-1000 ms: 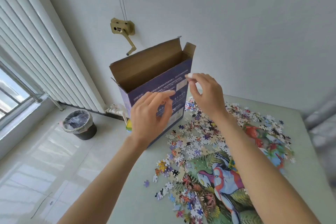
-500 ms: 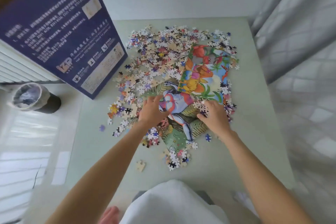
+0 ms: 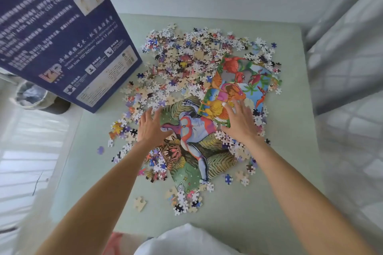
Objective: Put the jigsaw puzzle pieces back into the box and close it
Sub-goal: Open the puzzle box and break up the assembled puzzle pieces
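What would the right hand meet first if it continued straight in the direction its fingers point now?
Probably the colourful printed picture sheet under its fingertips, then the loose jigsaw pieces beyond; the right hand looks flat, though its height is unclear.

Box (image 3: 62,33) stands at table (image 3: 286,172) far-left; loose pieces (image 3: 186,58) spread right of it, behind assembled sheet (image 3: 192,141). 2 hands on sheet: left hand (image 3: 150,128), right hand (image 3: 238,122).

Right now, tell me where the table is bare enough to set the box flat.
Bare table runs along the near edge, below the lone tan piece, and down the right side past the puzzle pile. The middle is crowded, and the upright box fills the far left corner.
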